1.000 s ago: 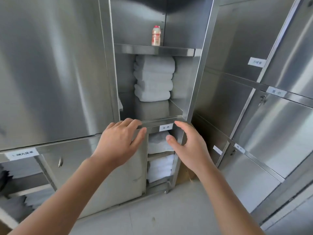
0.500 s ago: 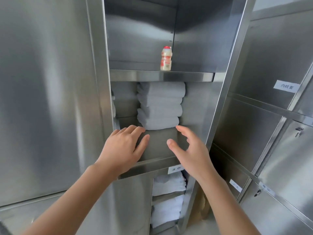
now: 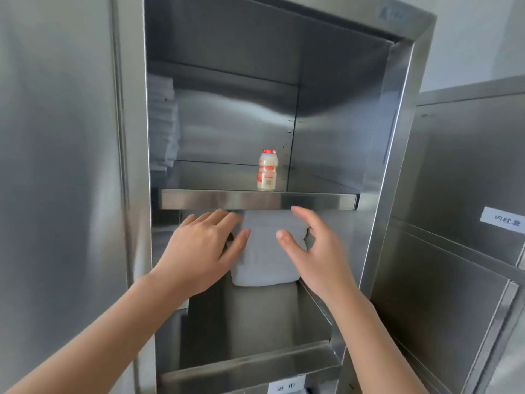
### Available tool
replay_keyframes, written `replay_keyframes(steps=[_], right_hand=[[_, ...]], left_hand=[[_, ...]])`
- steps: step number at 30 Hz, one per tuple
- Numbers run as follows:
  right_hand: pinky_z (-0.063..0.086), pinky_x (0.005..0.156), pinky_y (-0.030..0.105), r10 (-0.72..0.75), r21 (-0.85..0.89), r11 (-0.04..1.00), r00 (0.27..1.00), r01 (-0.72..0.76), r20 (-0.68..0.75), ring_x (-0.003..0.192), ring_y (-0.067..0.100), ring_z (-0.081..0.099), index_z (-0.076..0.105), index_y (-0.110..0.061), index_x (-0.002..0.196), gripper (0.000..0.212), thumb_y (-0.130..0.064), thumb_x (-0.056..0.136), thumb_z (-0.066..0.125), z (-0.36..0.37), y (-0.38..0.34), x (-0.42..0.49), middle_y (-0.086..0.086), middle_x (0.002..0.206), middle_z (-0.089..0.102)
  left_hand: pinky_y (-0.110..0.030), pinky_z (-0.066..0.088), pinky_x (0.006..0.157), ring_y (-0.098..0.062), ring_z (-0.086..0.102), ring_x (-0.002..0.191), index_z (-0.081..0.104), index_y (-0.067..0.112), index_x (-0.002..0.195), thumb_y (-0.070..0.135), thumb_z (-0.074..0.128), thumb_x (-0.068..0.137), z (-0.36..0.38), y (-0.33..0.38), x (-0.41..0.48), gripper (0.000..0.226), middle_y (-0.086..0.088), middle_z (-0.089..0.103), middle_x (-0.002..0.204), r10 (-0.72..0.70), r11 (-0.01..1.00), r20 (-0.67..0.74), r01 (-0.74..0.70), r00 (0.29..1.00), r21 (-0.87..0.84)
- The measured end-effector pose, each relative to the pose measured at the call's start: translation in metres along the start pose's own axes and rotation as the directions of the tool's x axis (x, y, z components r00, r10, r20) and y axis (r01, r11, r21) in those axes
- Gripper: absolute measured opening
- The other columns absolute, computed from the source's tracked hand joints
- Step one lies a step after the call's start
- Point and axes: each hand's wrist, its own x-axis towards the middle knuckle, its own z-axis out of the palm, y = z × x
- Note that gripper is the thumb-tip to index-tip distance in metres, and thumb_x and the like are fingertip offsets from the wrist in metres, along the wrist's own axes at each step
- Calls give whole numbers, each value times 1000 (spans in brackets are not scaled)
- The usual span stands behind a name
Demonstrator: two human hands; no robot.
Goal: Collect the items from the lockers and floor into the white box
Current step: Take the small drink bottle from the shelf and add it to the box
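A small yogurt drink bottle (image 3: 267, 174) with a red cap stands upright on the upper steel shelf (image 3: 216, 199) of the open locker. Just below that shelf lies a stack of folded white towels (image 3: 267, 260). My left hand (image 3: 201, 251) and my right hand (image 3: 315, 251) are raised in front of the towels, one at each side, fingers spread, holding nothing. Both hands are below the bottle and apart from it. The white box is out of view.
The steel locker frame (image 3: 397, 155) encloses the open compartment. More folded towels (image 3: 163, 126) sit at the left inside the upper compartment. Closed steel doors with white labels (image 3: 502, 221) stand at the right. A large steel panel (image 3: 56, 180) fills the left.
The view has tilted upward and moved closer to the locker. Both hands have risen from the lower shelf edge to just under the bottle's shelf.
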Motion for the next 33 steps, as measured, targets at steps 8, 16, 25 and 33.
replay_keyframes(steps=[8,16,25,33], right_hand=[[39,101,18,-137,26,990,988,139,-72,126,-8,49,57,-42,132,60,-69,79,59,0,-6,73,-27,129,60],[39,87,28,47,62,997,996,-42,-80,121,11,59,56,-30,135,61,-57,83,73,37,5,140,-13,127,66],[46,75,32,76,52,996,989,-70,-129,90,12,62,63,-34,112,38,-51,80,74,54,4,161,-22,89,62],[50,71,34,23,-77,996,987,-36,-162,71,16,59,62,-28,91,30,-50,76,75,58,3,159,-19,72,62]], left_hand=[[-38,46,82,-19,63,93,59,24,114,56,19,98,-27,6,52,54,7,65,104,-9,992,-107,22,994,123],[-36,46,80,-16,61,87,59,25,109,57,16,97,-25,-7,86,55,10,63,95,-7,985,-129,29,992,170],[-35,45,81,-18,62,90,58,24,108,56,16,97,-20,-11,104,54,8,65,97,-7,980,-132,33,991,196],[-35,47,78,-17,62,84,59,25,107,57,12,96,-17,-10,100,58,9,63,93,-12,981,-116,34,993,194]])
